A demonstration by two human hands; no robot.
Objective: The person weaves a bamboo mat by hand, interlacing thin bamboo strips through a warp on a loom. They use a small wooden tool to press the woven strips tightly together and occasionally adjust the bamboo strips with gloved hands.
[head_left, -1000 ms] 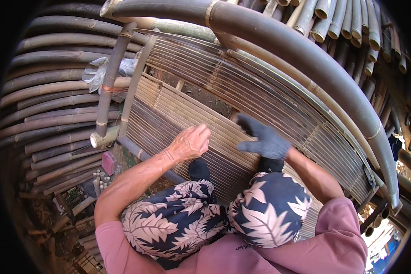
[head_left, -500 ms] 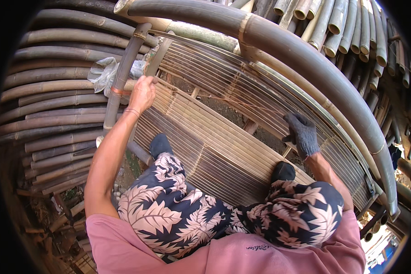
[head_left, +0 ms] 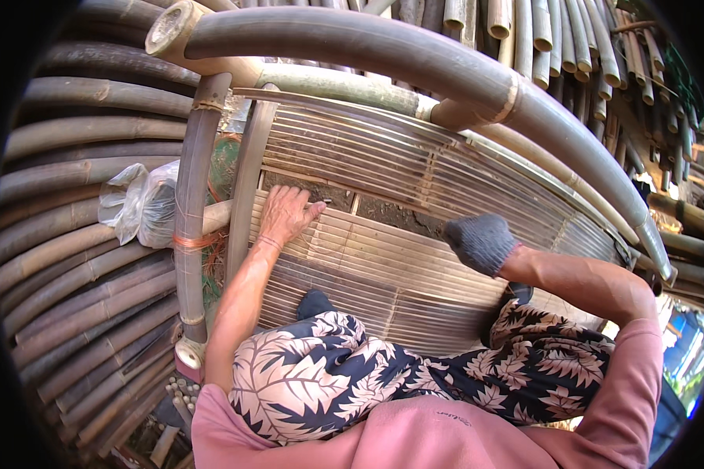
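Note:
My bare left hand (head_left: 285, 211) rests at the left end of the near bamboo slat panel (head_left: 399, 242), by the gap between the panels. Its fingers curl over the slat edge, and a small dark tip shows near the thumb; what it pinches is hidden. My right hand (head_left: 481, 244), in a grey knit glove, is closed in a fist above the right part of that gap. Whatever lies inside the fist cannot be seen. Beyond the gap lies the far slat panel (head_left: 383, 152). Both of my feet, in dark coverings, are on the near panel.
A thick bamboo rail (head_left: 352, 39) arches along the far side. A bamboo post (head_left: 189, 180) bound with orange cord (head_left: 192, 241) stands left, beside a clear plastic bag (head_left: 145, 205). Bamboo poles (head_left: 70, 168) are stacked at left; more poles (head_left: 579, 39) lie at far right.
My right hand has moved left and closer to my body, its elbow bent out. The left hand has shifted right and down onto the slats. The thin orange strand between the hands no longer shows.

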